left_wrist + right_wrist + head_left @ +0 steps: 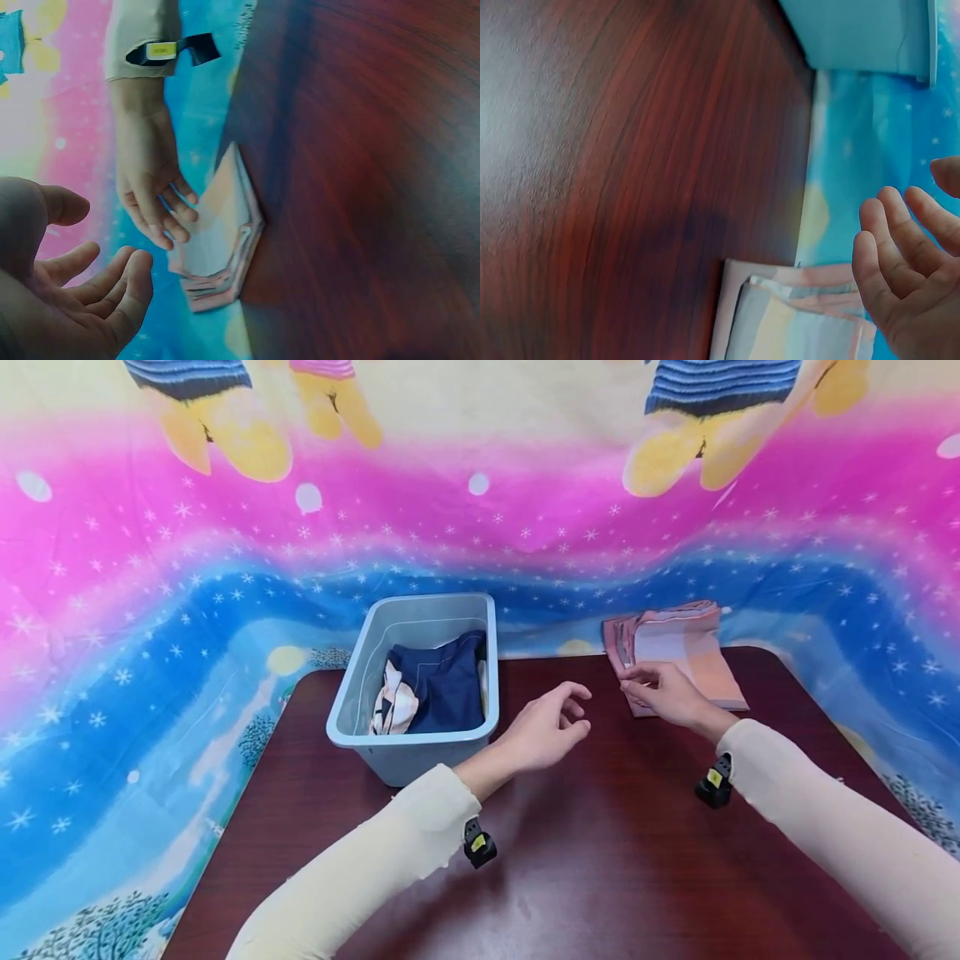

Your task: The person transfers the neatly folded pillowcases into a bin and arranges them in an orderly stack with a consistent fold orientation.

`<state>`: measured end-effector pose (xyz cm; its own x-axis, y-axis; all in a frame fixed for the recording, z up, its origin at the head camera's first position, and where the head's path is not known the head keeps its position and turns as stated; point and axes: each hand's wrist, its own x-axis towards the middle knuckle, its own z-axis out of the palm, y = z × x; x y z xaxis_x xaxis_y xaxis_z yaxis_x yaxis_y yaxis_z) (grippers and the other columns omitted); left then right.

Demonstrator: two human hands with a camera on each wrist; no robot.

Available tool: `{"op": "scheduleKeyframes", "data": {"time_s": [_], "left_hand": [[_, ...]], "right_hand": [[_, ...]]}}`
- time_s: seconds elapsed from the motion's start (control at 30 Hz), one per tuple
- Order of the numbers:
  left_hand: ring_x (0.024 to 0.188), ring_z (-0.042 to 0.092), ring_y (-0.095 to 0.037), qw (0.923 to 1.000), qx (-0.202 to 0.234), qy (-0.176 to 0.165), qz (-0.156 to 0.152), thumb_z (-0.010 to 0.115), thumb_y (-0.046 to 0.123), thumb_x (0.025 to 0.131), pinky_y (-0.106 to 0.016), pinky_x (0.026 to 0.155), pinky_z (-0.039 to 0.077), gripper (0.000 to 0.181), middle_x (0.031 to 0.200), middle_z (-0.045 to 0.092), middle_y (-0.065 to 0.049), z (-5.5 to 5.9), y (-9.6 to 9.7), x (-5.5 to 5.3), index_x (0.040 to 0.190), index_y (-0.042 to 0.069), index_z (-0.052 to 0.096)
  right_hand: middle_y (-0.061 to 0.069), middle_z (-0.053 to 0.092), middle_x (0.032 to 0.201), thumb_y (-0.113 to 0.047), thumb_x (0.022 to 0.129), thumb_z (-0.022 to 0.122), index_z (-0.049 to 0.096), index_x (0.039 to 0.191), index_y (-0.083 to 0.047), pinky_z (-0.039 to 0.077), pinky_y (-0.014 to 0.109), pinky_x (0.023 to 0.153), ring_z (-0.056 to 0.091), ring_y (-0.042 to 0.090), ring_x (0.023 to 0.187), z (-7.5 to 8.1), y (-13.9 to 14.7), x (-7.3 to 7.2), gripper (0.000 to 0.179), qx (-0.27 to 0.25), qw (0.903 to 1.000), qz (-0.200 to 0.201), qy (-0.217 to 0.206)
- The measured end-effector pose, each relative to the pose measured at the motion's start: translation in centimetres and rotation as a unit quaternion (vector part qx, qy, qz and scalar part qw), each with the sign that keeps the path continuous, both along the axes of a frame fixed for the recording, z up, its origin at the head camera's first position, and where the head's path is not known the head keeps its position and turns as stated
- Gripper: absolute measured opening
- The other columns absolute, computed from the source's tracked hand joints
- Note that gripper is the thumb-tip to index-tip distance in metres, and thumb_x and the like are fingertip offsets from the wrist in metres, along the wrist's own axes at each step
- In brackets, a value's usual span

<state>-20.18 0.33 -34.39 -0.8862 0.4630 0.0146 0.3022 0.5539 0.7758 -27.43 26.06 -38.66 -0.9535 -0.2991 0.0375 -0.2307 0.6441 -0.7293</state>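
Note:
A folded pink and peach cloth [675, 647] lies at the table's far right corner, its layers stacked. Over its near left edge hovers my right hand [667, 693], fingers loosely bent and holding nothing; in the right wrist view the hand [911, 270] appears beside the folded cloth [795, 322]. My left hand [543, 727] is in the air between the bin and the cloth, fingers relaxed with nothing in them. To its left stands a grey-blue plastic bin [416, 739] holding a dark navy cloth [450, 681] and a cream and black patterned cloth [395, 703].
The dark red-brown wooden table [600, 860] has rounded far corners. A colourful printed curtain [540, 535] hangs right behind and around the table. Black straps with small devices [480, 843] sit on both wrists.

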Motion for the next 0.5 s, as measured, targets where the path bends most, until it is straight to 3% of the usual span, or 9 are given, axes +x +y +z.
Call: {"op": "scheduleKeyframes", "data": {"time_s": [0.1,0.3,0.5], "left_hand": [[0.091,0.064,-0.009,1.0000,-0.007,-0.003,0.005,0.062,0.021,0.099,-0.024,0.083,0.052,0.037,0.118,0.068,-0.002,-0.9,0.3,0.0,0.136,0.020,0.054],[0.093,0.064,-0.009,0.9996,-0.016,-0.010,0.020,0.062,0.023,0.099,-0.026,0.084,0.052,0.039,0.120,0.068,-0.004,-2.6,0.8,-0.4,0.137,0.020,0.054],[0.090,0.063,-0.009,0.9989,-0.017,-0.023,0.038,0.062,0.022,0.099,-0.026,0.084,0.051,0.039,0.119,0.068,-0.004,-4.5,1.3,-0.8,0.137,0.021,0.053]], "right_hand": [[0.030,0.066,0.122,-0.018,0.106,0.053,0.061,0.131,0.006,0.058,0.028,0.079,0.065,0.006,0.090,-0.4,0.6,-0.2,0.035,-0.001,1.0000,-0.006,-0.003],[0.030,0.066,0.121,-0.018,0.106,0.053,0.061,0.129,0.007,0.058,0.034,0.080,0.066,0.040,0.106,-1.1,1.6,-0.4,0.035,0.017,0.9996,-0.020,-0.003],[0.029,0.065,0.124,-0.021,0.106,0.053,0.061,0.129,0.007,0.056,0.047,0.089,0.063,0.042,0.111,-1.7,2.4,-0.5,0.037,0.047,0.9984,-0.031,-0.004]]}}
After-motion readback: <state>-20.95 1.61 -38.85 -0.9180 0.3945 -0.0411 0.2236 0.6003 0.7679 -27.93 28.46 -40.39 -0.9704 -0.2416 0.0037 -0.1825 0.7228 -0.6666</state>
